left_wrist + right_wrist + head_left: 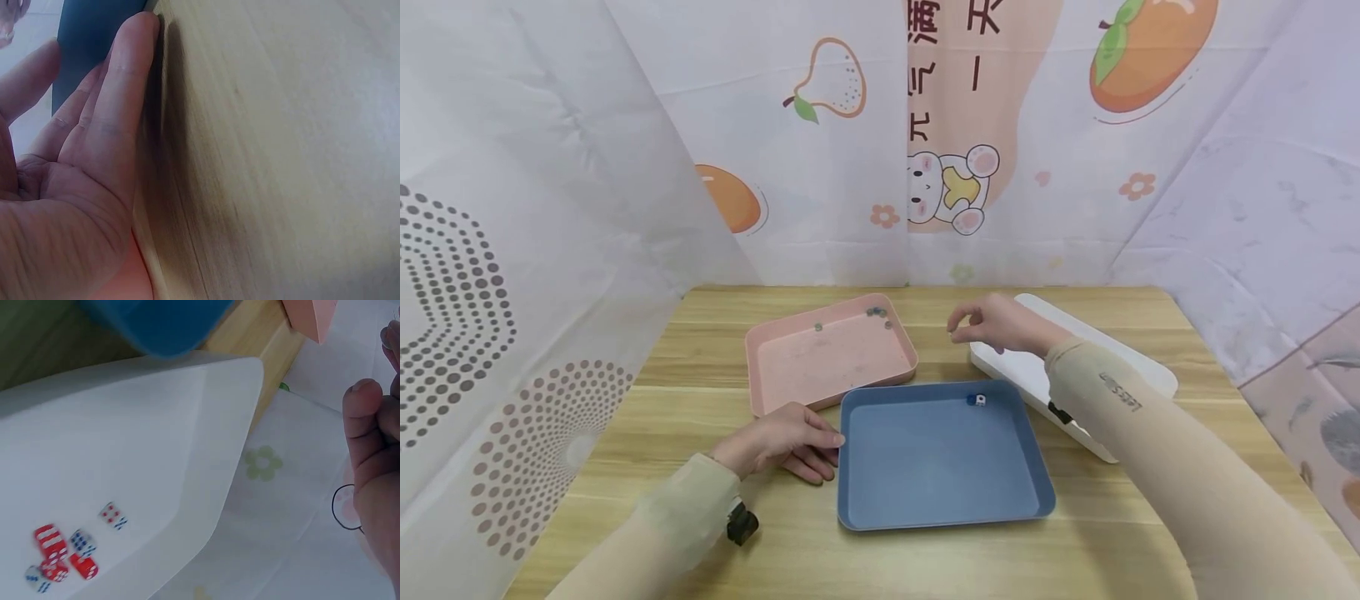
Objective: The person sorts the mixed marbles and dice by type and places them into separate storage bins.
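My left hand (793,442) lies beside the blue tray (947,521). Its thumb is at the tray's left rim, and its extended fingers are along the outer wall, close over the tabletop. The right hand (1000,323) is raised over the far left end of the white tray (1138,362). Thumb and forefinger come together there, pinching a small, round, greyish bead (385,337) at the tips, largely hidden. Inside the blue tray, a blue die (972,400) and a white die (981,400) sit together near the back wall.
Red dice (84,565) and white dice (110,513) lie in the white tray. Behind the left hand, a pink tray (827,367) holds several small greenish round pieces (880,312) near its back wall. Printed cloth (842,183) hangs behind the wooden table (700,367).
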The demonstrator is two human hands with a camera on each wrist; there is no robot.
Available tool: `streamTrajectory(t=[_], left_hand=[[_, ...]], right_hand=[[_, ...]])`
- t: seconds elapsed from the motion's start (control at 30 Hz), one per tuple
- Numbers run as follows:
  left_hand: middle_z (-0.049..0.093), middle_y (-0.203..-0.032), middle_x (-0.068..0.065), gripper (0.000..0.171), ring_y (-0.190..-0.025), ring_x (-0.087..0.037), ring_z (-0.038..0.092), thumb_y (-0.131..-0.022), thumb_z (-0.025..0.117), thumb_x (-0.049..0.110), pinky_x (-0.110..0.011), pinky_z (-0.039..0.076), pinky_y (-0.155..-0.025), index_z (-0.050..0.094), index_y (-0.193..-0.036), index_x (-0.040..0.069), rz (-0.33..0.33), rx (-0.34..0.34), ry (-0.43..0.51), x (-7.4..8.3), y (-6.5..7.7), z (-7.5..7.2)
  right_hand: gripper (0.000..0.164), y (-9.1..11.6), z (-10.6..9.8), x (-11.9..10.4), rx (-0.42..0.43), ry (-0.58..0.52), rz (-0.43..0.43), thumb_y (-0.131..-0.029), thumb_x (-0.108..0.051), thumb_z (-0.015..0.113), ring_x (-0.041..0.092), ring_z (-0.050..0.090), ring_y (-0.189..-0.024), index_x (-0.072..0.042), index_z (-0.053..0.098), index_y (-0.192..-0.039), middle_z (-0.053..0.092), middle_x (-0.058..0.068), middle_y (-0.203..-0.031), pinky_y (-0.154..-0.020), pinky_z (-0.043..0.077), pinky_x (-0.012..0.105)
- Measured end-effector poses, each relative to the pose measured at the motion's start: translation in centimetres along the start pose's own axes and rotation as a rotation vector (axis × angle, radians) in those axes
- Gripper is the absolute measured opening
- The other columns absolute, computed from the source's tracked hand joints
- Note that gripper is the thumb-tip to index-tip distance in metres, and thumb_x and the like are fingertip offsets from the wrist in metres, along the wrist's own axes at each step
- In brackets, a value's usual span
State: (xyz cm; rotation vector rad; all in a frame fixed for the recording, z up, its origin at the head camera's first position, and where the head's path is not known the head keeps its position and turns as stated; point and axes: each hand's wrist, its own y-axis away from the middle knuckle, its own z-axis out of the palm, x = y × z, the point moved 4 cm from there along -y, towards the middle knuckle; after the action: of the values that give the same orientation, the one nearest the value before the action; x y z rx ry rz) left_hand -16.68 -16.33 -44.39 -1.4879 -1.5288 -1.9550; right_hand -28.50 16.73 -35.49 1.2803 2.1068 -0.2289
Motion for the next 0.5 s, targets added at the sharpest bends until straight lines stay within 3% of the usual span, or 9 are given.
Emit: streamTrajectory(t=[0.13,0.3,0.5], left_hand=[[0.075,-0.092,-0.019,0.029,-0.077,-0.029,0.076,-0.093,0.075,0.021,-0.046,0.066,-0.073,0.074,-0.107,-0.004,-0.001,0.002,-0.005,0.1,0.0,0.0],[0.075,-0.091,-0.018,0.029,-0.077,-0.029,0.076,-0.093,0.076,0.022,-0.046,0.066,-0.073,0.075,-0.107,-0.003,0.000,0.002,-0.007,0.1,0.0,0.0],[0.075,-0.091,-0.018,0.028,-0.077,-0.029,0.076,-0.094,0.075,0.022,-0.046,0.065,-0.073,0.075,-0.107,-0.003,-0.002,0.006,-0.004,-0.1,-0.1,-0.1]], right_hand=[[0.017,-2.1,0.0,-0.9,0.004,0.005,-0.018,-0.096,-0.029,0.073,0.017,0.048,-0.045,-0.019,0.074,-0.110,0.064,0.005,-0.069,-0.045,0.043,0.029],[0.019,-4.9,0.8,-1.5,0.000,0.025,-0.010,-0.097,-0.030,0.072,0.019,0.052,-0.052,-0.019,0.074,-0.112,0.064,0.003,-0.079,-0.053,0.047,0.031],[0.013,-7.9,2.3,-2.7,0.032,0.022,-0.080,-0.096,-0.024,0.073,0.021,0.054,-0.077,-0.015,0.076,-0.105,0.064,0.003,-0.084,-0.064,0.045,0.032]])
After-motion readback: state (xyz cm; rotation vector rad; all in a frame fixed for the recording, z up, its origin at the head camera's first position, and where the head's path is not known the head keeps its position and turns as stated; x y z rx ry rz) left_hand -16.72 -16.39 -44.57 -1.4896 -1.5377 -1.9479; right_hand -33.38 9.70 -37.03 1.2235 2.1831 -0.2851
